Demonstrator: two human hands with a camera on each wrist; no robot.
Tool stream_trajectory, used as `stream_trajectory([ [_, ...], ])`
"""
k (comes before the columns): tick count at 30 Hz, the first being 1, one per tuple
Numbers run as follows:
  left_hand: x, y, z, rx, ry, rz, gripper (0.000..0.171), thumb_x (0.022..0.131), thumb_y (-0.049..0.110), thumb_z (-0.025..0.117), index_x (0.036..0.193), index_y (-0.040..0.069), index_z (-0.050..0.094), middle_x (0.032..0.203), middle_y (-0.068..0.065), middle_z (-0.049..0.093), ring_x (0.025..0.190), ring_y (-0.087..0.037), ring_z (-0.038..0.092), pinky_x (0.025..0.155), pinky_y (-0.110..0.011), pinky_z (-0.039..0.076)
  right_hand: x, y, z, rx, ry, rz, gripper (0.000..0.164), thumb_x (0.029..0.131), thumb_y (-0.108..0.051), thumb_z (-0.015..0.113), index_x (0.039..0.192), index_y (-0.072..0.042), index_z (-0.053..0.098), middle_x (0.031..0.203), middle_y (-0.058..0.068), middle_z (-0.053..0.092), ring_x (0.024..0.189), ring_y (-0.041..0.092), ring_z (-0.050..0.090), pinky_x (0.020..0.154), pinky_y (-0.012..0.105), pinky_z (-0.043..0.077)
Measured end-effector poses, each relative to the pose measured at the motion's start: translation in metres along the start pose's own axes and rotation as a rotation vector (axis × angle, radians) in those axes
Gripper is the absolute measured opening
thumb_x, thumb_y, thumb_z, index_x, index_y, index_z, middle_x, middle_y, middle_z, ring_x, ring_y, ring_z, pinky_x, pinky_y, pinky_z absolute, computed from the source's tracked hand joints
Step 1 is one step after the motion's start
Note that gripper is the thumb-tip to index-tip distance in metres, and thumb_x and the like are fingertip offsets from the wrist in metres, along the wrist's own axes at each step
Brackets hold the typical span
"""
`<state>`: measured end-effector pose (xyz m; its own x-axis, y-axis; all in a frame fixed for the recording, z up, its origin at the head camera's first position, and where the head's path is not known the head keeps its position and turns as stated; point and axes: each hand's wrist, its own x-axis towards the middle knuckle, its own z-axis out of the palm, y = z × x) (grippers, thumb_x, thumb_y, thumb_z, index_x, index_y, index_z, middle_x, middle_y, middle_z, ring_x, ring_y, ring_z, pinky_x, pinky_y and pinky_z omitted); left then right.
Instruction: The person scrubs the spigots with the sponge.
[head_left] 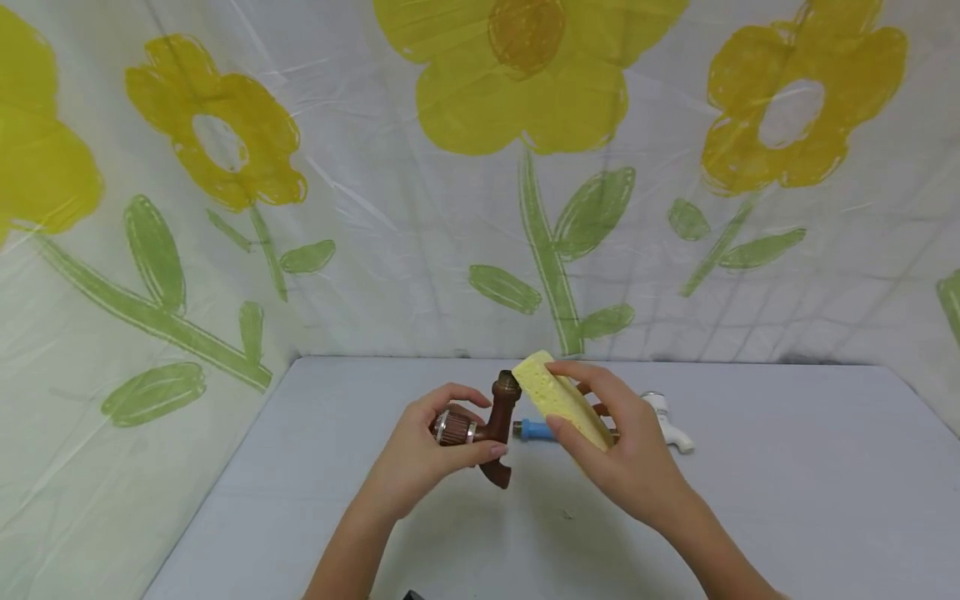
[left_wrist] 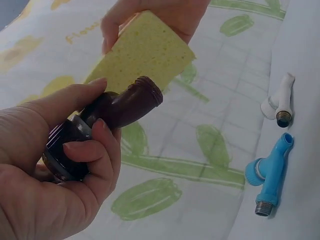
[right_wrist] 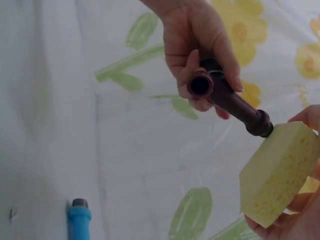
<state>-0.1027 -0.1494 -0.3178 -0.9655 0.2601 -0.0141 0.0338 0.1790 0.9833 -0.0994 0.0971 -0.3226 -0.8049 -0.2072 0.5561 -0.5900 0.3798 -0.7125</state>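
My left hand (head_left: 420, 450) grips a dark brown tap (head_left: 495, 429) by its ribbed knob, above the table. The tap's threaded end points up and its spout curves down. In my right hand (head_left: 637, 450) a yellow sponge (head_left: 562, 400) is pinched between thumb and fingers. One corner of the sponge (right_wrist: 280, 170) is right at the tap's threaded end in the right wrist view. In the left wrist view the sponge (left_wrist: 145, 55) stands behind the brown tap (left_wrist: 125, 107), and the fingers of the left hand (left_wrist: 65, 145) curl round the knob.
A blue tap (left_wrist: 270, 172) and a white tap (left_wrist: 280, 102) lie on the table (head_left: 300, 500) behind the hands. In the head view the sponge and right hand partly cover the blue one. A white sheet (head_left: 420, 250) with painted yellow flowers hangs at the back and left.
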Motion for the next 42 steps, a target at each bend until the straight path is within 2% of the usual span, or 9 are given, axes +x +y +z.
stream_trajectory([
  [5,-0.001,0.003,-0.003,-0.042,0.099,-0.067,0.067,0.080,0.008,0.092,0.135,0.011,0.054,0.090,-0.010,0.074,0.081,-0.022,0.070,0.075,-0.032,0.054,0.001,0.001,-0.001,-0.030,0.010,-0.012,0.048,0.093,-0.007,0.077,0.138,-0.020,0.067,0.136,0.002,0.069,0.105,0.019,0.063,0.074,0.032,0.056],
  [9,0.000,0.004,-0.004,-0.112,0.188,-0.101,0.077,0.082,0.007,0.090,0.144,0.015,0.045,0.092,-0.010,0.072,0.087,-0.021,0.071,0.085,-0.033,0.053,0.000,0.002,-0.002,-0.035,0.000,0.008,0.047,0.094,-0.008,0.076,0.138,-0.019,0.067,0.136,0.002,0.069,0.105,0.020,0.062,0.075,0.034,0.056],
  [12,0.002,0.004,-0.004,-0.188,0.227,-0.082,0.073,0.088,0.003,0.083,0.147,0.011,0.041,0.103,-0.013,0.074,0.096,-0.021,0.074,0.093,-0.031,0.054,-0.001,0.002,-0.004,-0.022,-0.025,0.035,0.045,0.096,-0.010,0.075,0.139,-0.020,0.066,0.136,0.002,0.069,0.104,0.021,0.061,0.076,0.033,0.057],
  [15,0.002,0.003,-0.003,-0.246,0.253,-0.050,0.062,0.092,-0.002,0.077,0.141,0.005,0.041,0.110,-0.015,0.074,0.100,-0.019,0.075,0.090,-0.028,0.056,-0.001,0.002,-0.005,-0.007,-0.048,0.055,0.044,0.097,-0.011,0.074,0.139,-0.020,0.066,0.136,0.001,0.069,0.104,0.021,0.062,0.077,0.033,0.058],
  [20,0.004,0.001,0.001,-0.309,0.212,0.003,0.045,0.094,-0.009,0.071,0.124,0.005,0.040,0.107,-0.019,0.074,0.085,-0.025,0.076,0.077,-0.032,0.061,-0.001,0.002,-0.005,0.023,-0.033,0.071,0.045,0.098,-0.011,0.073,0.141,-0.022,0.065,0.136,0.000,0.068,0.106,0.020,0.062,0.080,0.036,0.059],
  [26,0.003,-0.001,0.012,-0.265,0.082,0.011,0.046,0.095,0.000,0.076,0.126,0.005,0.043,0.112,-0.021,0.074,0.083,-0.023,0.077,0.071,-0.033,0.064,-0.001,0.004,0.001,-0.006,0.009,-0.014,0.050,0.093,-0.007,0.078,0.139,-0.023,0.066,0.141,-0.001,0.067,0.117,0.021,0.062,0.084,0.033,0.055],
  [30,0.004,0.000,0.017,-0.331,0.130,0.006,0.043,0.097,0.003,0.075,0.123,0.007,0.041,0.111,-0.019,0.073,0.079,-0.025,0.078,0.073,-0.033,0.065,-0.001,0.004,0.002,-0.043,0.054,-0.079,0.052,0.089,-0.003,0.079,0.138,-0.020,0.068,0.142,0.005,0.067,0.124,0.026,0.063,0.083,0.033,0.052],
  [35,0.005,-0.001,0.013,-0.452,0.213,0.025,0.033,0.101,-0.001,0.067,0.116,0.009,0.040,0.106,-0.017,0.074,0.078,-0.024,0.078,0.074,-0.031,0.065,0.000,0.004,0.004,-0.054,0.085,-0.074,0.052,0.089,-0.004,0.078,0.138,-0.021,0.067,0.142,0.007,0.066,0.124,0.028,0.061,0.082,0.037,0.051],
  [42,0.005,-0.003,0.011,-0.531,0.120,0.087,0.027,0.104,-0.004,0.059,0.124,0.007,0.043,0.121,-0.021,0.073,0.107,-0.029,0.076,0.093,-0.045,0.062,0.000,0.005,0.007,-0.145,0.163,-0.119,0.053,0.086,-0.007,0.079,0.136,-0.018,0.067,0.147,0.011,0.060,0.131,0.034,0.055,0.083,0.046,0.049],
])
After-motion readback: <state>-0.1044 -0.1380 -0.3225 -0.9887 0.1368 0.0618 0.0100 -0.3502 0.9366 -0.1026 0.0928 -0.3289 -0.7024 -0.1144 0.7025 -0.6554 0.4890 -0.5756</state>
